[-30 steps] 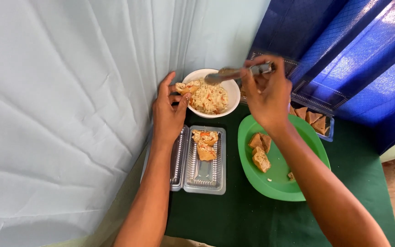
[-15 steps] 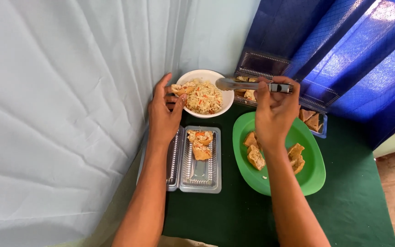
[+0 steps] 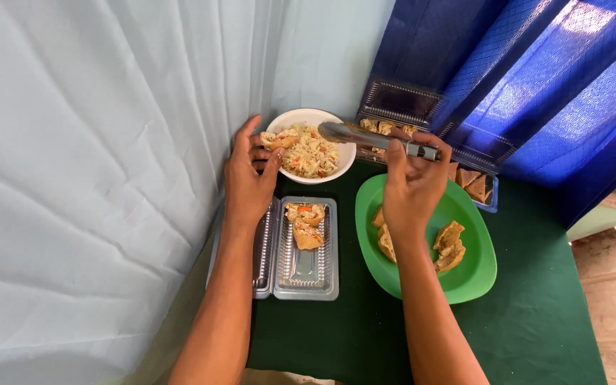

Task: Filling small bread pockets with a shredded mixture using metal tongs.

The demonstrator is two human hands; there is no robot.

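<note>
My left hand (image 3: pixel 249 178) holds a small piece of fried pastry (image 3: pixel 277 140) at the left rim of a white bowl (image 3: pixel 344 160) filled with shredded vegetable filling (image 3: pixel 311 152). My right hand (image 3: pixel 413 187) grips metal tongs (image 3: pixel 365 135), whose tips hover over the right side of the bowl. Just below the bowl lies an open clear plastic box (image 3: pixel 308 267) with two filled pastries (image 3: pixel 306 224) in its upper half. A green plate (image 3: pixel 475 274) under my right hand carries several fried pastry pieces (image 3: pixel 449 246).
A second clear box (image 3: pixel 480 187) with triangular pastry pieces sits behind the green plate, its lid (image 3: pixel 399 100) raised against a blue curtain (image 3: pixel 536 85). A pale cloth (image 3: pixel 94 178) hangs at the left. A dark green tablecloth (image 3: pixel 536 328) covers the table.
My right hand has drawn back from the bowl toward the green plate, the tongs swinging level with their tips over the bowl. My left hand stays at the bowl's left rim.
</note>
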